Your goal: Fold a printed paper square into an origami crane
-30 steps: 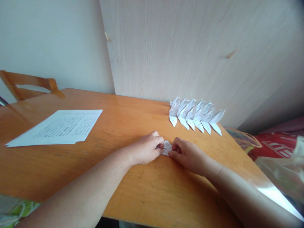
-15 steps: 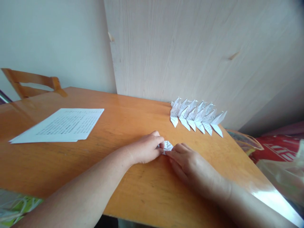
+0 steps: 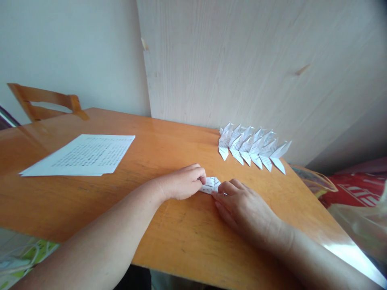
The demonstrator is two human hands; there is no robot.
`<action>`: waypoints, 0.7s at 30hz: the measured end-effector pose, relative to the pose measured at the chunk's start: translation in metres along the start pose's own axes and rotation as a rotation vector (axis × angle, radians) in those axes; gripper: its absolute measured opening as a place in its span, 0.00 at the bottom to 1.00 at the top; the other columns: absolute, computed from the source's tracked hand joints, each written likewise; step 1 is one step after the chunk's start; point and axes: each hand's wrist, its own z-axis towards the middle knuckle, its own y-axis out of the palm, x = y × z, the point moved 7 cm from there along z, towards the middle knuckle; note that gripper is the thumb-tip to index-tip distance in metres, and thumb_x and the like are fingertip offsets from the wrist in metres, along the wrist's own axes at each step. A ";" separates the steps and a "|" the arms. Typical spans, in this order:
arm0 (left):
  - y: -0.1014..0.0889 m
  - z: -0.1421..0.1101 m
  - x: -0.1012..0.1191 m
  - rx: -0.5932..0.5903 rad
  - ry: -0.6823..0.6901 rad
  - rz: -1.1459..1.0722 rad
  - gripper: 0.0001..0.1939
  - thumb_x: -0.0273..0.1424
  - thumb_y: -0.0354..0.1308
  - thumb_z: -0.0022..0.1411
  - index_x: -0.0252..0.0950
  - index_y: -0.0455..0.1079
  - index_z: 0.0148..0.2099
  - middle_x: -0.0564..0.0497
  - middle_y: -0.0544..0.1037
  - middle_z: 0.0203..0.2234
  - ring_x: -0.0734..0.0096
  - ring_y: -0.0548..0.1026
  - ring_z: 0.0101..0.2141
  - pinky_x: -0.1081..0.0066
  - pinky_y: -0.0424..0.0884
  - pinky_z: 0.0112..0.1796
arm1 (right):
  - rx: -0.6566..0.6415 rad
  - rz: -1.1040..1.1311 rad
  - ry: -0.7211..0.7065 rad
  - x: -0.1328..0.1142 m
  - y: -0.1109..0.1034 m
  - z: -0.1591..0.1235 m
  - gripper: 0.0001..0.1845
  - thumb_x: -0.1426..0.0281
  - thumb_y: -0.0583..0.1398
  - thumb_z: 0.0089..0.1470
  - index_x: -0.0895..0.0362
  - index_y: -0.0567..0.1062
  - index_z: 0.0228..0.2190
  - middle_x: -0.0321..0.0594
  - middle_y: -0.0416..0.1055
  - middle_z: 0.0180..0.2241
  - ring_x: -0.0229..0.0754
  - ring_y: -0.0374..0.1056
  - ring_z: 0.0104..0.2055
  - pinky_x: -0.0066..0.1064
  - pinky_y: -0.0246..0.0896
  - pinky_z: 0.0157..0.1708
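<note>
A small folded piece of printed paper [image 3: 211, 185] lies on the wooden table between my hands. Its left end is pinched under the curled fingers of my left hand [image 3: 188, 182]. My right hand [image 3: 243, 205] presses on the paper's right end, fingers bent and held together. Part of the paper is hidden under both hands. Beyond them, toward the wall, several folded paper pieces [image 3: 253, 147] stand in rows, their pointed tips up.
A stack of printed sheets [image 3: 87, 155] rests on the left of the table [image 3: 172, 149]. Behind it is a wooden chair [image 3: 51, 100]. A wooden panel [image 3: 229, 60] borders the table's back. Right of the table lies a red bag [image 3: 356, 189]; white cables [image 3: 33, 255] are at lower left.
My left hand has slid left along the paper, so more of it shows between my hands. My right hand stays nearly in place. The whole view has shifted slightly.
</note>
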 end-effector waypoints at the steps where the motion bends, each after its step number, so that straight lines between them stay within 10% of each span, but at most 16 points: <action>1: 0.000 0.000 0.000 -0.009 0.008 0.004 0.09 0.25 0.49 0.61 0.40 0.70 0.39 0.52 0.72 0.42 0.68 0.70 0.43 0.70 0.66 0.44 | -0.005 0.009 0.002 0.000 0.000 0.000 0.10 0.73 0.54 0.63 0.58 0.75 0.32 0.46 0.70 0.35 0.45 0.63 0.38 0.36 0.61 0.37; 21: 0.006 0.002 -0.001 -0.024 0.032 0.008 0.04 0.26 0.57 0.58 0.39 0.70 0.36 0.51 0.68 0.41 0.70 0.70 0.36 0.72 0.67 0.37 | -0.032 0.091 0.016 0.003 0.002 -0.001 0.10 0.73 0.54 0.63 0.57 0.75 0.35 0.46 0.70 0.36 0.45 0.64 0.40 0.35 0.64 0.40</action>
